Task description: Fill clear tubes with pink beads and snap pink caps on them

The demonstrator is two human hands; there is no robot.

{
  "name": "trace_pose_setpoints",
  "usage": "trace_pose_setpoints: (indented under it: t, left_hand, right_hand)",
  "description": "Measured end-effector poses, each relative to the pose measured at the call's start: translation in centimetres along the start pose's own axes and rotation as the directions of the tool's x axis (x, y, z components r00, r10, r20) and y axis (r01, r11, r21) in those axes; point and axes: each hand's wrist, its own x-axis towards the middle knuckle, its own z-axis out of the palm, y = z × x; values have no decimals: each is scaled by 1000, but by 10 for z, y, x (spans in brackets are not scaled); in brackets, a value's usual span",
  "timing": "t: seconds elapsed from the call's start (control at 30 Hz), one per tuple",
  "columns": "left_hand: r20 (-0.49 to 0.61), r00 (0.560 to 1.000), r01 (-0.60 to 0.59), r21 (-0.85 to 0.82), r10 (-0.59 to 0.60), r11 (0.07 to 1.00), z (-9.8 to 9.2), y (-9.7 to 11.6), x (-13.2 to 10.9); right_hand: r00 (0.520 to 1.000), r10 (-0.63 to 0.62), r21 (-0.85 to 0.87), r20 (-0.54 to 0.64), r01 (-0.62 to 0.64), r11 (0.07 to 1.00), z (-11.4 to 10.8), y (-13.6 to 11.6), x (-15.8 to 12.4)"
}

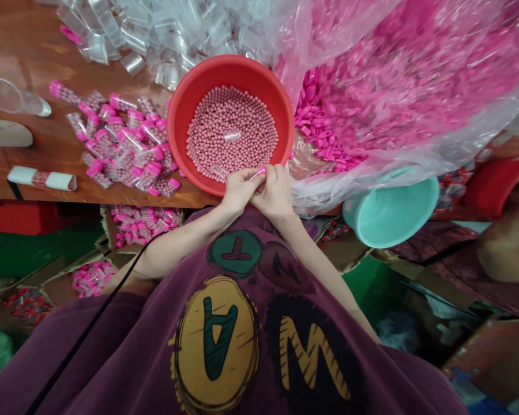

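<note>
Purple shirt (262, 305) foremost, a pink-capped vial (258, 173) is pinched between both hands (239, 189) (275, 193).

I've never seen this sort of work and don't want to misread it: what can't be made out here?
All in the head view:
Small pink-ended item: the fingers hide most of it.
Bottom of the red bowl: covered by pink beads.
Clear containers: cut off by the top edge.
Pink pieces under the plastic sheet: blurred by its glare and creases.
Neighbouring person: blurred, cut off by the right edge.
</note>
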Motion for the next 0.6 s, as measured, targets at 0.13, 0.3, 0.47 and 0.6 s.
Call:
trace_pose_setpoints:
  t: [0.13,0.3,0.47,0.6]
  left_hand:
    - [145,988,70,-123,-52,990,-3,6,5]
    - [227,966,174,-204,-126,964,-11,4,10]
    - [-80,994,-79,-122,69,989,-61,12,20]
    - [-426,836,-317,138,346,938,-152,43,24]
  right_hand:
    - [995,-8,90,-99,17,996,8,13,-3]
    - [996,0,211,-85,18,977,10,25,-9]
    - [1000,-7,482,5,4,876,20,32,3]
    - [998,-58,335,-16,60,940,37,22,55]
